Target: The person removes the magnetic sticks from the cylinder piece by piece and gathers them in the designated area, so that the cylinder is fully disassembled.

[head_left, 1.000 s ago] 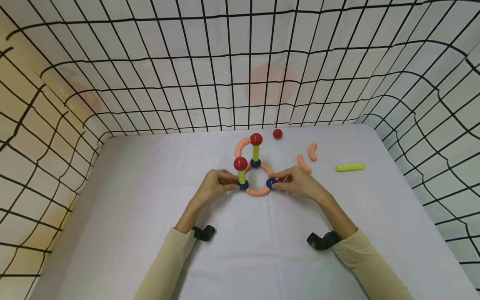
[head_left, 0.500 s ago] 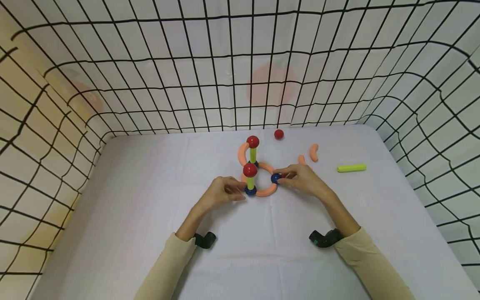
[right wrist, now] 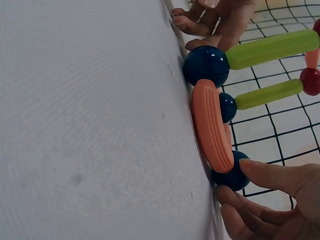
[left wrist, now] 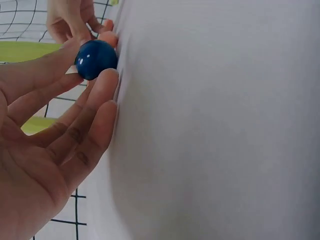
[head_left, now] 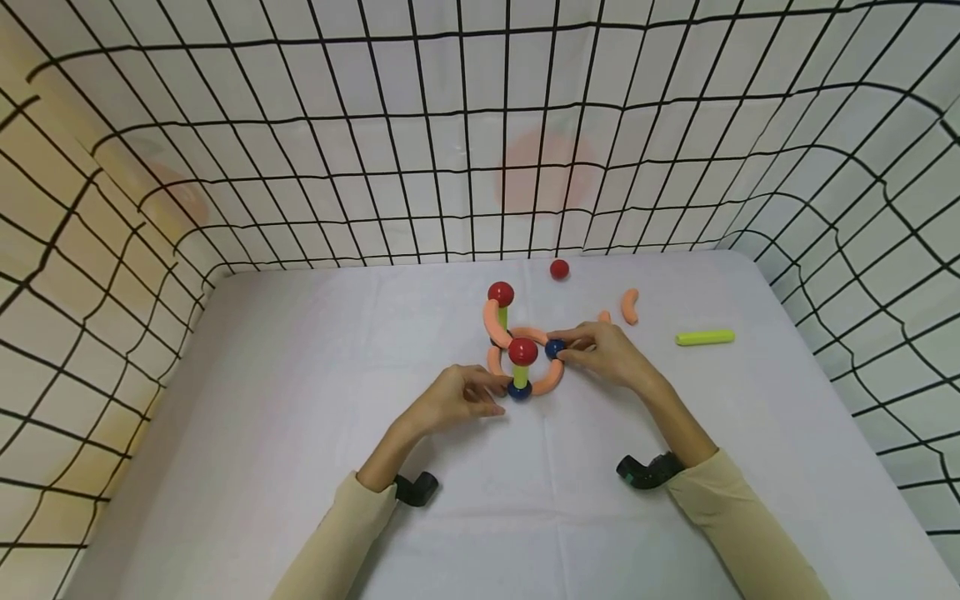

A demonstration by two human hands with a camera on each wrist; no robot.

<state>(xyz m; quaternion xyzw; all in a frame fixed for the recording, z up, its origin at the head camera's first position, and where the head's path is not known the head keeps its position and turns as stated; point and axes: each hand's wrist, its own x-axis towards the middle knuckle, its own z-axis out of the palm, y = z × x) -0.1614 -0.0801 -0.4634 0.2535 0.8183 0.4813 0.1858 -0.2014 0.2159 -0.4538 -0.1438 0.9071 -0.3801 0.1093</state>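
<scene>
A toy structure of rods and balls stands on the white cloth. Its base ring joins curved orange pieces (head_left: 551, 379) with blue balls. Two yellow-green rods (right wrist: 272, 49) rise from it, each topped by a red ball (head_left: 522, 352); a curved orange rod (head_left: 495, 323) runs between these tops. My right hand (head_left: 603, 354) pinches the right blue ball (right wrist: 239, 176) between thumb and fingers. At the front blue ball (left wrist: 96, 60), my left hand (head_left: 461, 398) has loosely bent, spread fingers; one fingertip touches the ball, while the thumb appears apart from it.
Behind the structure lies a loose red ball (head_left: 559, 269). To the right are a curved orange piece (head_left: 629, 306), another partly hidden by the right hand, and a yellow-green rod (head_left: 705, 337). Black wire mesh (head_left: 465, 142) borders the table's back and sides.
The structure has turned counterclockwise: its front blue ball moved right and nearer, and the right one moved away. My left hand followed to the right and its fingers loosened; the right kept its pinch.
</scene>
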